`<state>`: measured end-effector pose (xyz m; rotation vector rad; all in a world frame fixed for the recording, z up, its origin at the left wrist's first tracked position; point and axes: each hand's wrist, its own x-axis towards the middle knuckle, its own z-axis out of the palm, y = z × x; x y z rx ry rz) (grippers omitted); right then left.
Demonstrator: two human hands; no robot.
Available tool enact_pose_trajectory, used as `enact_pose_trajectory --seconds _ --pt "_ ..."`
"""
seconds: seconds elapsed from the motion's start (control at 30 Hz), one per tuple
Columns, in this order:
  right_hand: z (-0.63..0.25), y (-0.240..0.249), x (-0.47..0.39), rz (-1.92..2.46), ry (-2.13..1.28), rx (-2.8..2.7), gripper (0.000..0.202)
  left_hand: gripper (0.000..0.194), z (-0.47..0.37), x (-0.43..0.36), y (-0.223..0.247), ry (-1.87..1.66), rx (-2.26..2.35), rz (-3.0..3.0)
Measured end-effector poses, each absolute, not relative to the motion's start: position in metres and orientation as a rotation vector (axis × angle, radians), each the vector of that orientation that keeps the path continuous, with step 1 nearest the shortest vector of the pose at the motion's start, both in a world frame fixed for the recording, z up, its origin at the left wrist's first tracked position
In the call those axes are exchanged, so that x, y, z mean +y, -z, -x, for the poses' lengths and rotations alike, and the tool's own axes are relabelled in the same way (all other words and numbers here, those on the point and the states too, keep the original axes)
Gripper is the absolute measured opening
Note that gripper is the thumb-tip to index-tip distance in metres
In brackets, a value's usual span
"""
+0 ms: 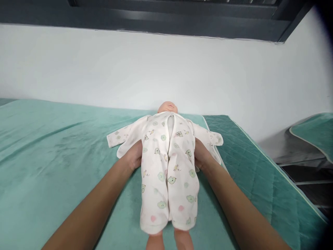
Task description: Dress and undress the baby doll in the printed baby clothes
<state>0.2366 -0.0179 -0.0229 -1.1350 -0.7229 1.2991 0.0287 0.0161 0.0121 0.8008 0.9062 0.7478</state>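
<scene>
A baby doll [168,107] lies on its back on the green bed cover, head toward the wall and bare feet toward me. It is covered by a white printed baby outfit [179,173] with green, yellow and pink figures. A white sleeve [121,135] is spread out on the left, and another sleeve [214,138] on the right. My left hand [136,154] reaches under the outfit at the doll's side, its fingers hidden by cloth. On the opposite side my right hand [199,154] is tucked under in the same way, fingers also out of sight.
The teal bed cover [65,156] spreads over the left side. A darker quilted pad [260,173] runs along the right edge of the bed. Behind stands a white wall [130,69] below a dark frame [156,17]. Another green-covered surface [317,132] shows at far right.
</scene>
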Motion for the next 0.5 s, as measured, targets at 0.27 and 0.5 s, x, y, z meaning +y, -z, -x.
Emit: enact_pose_trajectory --seconds 0.27,0.5 --pt "-0.2384 0.0195 -0.0223 1.126 -1.28 -0.747 0.028 0.03 -0.0284 0.0182 -0.0096 -0.731 0.971 -0.807" --pt "-0.2382 0.0205 -0.0196 1.07 -1.32 -0.709 0.025 0.03 -0.0266 0.0179 -0.0084 -0.744 0.896 -0.818"
